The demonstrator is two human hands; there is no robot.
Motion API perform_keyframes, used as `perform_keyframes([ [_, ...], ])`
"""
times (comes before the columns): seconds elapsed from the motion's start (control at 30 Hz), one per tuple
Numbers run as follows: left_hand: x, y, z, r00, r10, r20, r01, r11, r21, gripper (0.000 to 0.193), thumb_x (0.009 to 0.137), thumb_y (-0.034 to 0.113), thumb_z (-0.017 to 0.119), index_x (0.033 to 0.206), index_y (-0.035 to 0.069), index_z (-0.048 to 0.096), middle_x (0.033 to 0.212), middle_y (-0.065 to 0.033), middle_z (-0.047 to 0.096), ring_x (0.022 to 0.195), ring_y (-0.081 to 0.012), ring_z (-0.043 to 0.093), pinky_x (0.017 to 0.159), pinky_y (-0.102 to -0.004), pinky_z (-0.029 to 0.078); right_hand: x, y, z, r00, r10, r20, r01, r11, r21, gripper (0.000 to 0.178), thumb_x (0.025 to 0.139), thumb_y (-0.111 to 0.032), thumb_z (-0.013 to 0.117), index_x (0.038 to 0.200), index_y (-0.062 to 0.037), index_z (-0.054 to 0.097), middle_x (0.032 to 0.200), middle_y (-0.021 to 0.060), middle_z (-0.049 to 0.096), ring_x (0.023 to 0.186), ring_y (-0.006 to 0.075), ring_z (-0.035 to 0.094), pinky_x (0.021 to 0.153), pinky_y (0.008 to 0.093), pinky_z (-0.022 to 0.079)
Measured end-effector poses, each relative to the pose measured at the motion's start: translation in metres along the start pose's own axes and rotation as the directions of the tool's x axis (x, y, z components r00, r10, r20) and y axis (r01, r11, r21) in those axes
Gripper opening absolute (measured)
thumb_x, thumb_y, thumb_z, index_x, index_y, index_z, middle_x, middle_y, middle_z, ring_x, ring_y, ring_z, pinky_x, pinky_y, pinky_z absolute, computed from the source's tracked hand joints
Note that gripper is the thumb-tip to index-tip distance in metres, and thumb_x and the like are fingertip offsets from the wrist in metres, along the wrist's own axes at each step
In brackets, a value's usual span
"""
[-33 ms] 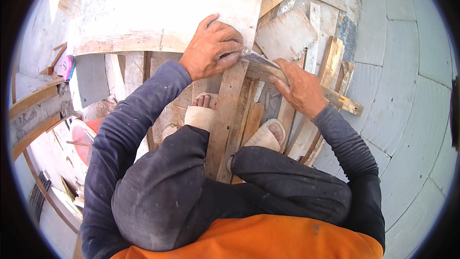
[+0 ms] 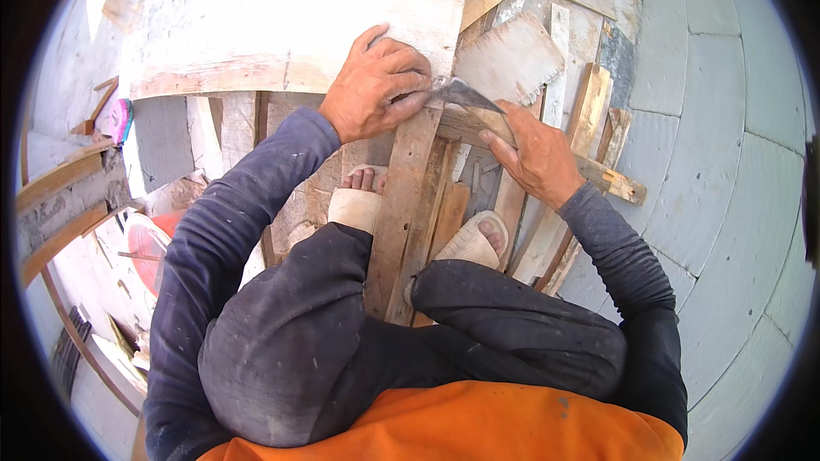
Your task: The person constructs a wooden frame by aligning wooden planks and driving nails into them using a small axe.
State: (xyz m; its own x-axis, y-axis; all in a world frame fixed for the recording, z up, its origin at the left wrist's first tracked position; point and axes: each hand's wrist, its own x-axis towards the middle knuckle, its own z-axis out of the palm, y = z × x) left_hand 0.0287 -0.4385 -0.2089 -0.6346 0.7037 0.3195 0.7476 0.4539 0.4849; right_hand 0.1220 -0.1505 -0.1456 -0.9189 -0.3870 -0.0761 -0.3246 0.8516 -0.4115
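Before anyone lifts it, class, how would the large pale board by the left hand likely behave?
The large pale board would probably stay stiff, as it looks like a wooden sheet. Its broad surface suggests awkward, perhaps weighty, lifting. Its flat shape makes rolling unlikely.

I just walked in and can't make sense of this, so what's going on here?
A person, knees bent, is over some wooden planks. The left hand is at the near edge of a large pale board, fingers curled; whether they pinch anything is hidden. The right hand grips a dark metal tool, its tip close to the left hand. A wooden strip runs beneath the right hand.
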Motion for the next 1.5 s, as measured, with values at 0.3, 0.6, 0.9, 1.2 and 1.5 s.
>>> perform_keyframes([
  [0.3,0.0,0.002,-0.003,0.999,-0.044,-0.022,0.044,0.999,-0.03,0.015,0.091,0.026,0.08,0.102,0.015,0.079,0.113,-0.0011,0.07,0.119,-0.0223,0.062,0.125,-0.0567,0.027,0.008,-0.001,-0.02,0.99,0.101,-0.095,-0.085,0.984,0.154,0.05,0.102,-0.038,0.067,0.13,0.0022,0.06,0.109,0.0232,0.072,0.091,0.0406,0.073,0.075,0.0443,0.06],
  [0.6,0.001,0.002,-0.002,1.0,-0.031,0.001,0.031,0.997,-0.069,0.013,0.088,0.018,0.081,0.101,0.014,0.08,0.117,-0.0014,0.069,0.121,-0.0231,0.061,0.126,-0.0561,0.027,-0.001,0.006,0.009,1.0,0.022,-0.012,-0.022,1.0,0.021,0.046,0.099,-0.035,0.071,0.133,-0.007,0.06,0.106,0.0149,0.071,0.091,0.0363,0.073,0.075,0.0445,0.06],
  [0.9,0.001,0.001,-0.001,0.999,-0.034,-0.017,0.034,0.999,-0.042,0.013,0.089,0.021,0.079,0.1,0.014,0.079,0.114,0.001,0.07,0.117,-0.0221,0.063,0.124,-0.0547,0.03,-0.001,0.007,0.013,0.995,-0.062,-0.076,0.061,0.998,-0.017,0.046,0.099,-0.036,0.07,0.135,-0.0081,0.058,0.104,0.0123,0.07,0.086,0.0333,0.072,0.071,0.0443,0.06],
  [1.2,-0.002,0.003,-0.015,0.997,-0.047,0.058,0.052,0.995,-0.089,0.04,0.086,0.021,0.082,0.124,0.014,0.072,0.127,-0.006,0.066,0.128,-0.0271,0.059,0.126,-0.0548,0.031,-0.008,0.022,0.004,0.987,0.155,-0.05,-0.149,0.983,0.103,0.049,0.104,-0.043,0.063,0.132,-0.0039,0.055,0.101,0.0232,0.072,0.083,0.041,0.072,0.071,0.0485,0.058],
  [1.5,-0.006,-0.025,-0.068,0.986,-0.139,0.087,0.074,0.851,0.519,0.085,0.08,0.015,0.083,0.156,0.02,0.047,0.138,-0.0061,0.061,0.128,-0.0292,0.056,0.12,-0.0498,0.04,-0.049,0.042,0.027,0.837,0.484,0.256,-0.543,0.792,0.28,0.062,0.103,-0.052,0.059,0.138,-0.0028,0.046,0.094,0.03,0.071,0.093,0.0459,0.072,0.083,0.0534,0.053],
])
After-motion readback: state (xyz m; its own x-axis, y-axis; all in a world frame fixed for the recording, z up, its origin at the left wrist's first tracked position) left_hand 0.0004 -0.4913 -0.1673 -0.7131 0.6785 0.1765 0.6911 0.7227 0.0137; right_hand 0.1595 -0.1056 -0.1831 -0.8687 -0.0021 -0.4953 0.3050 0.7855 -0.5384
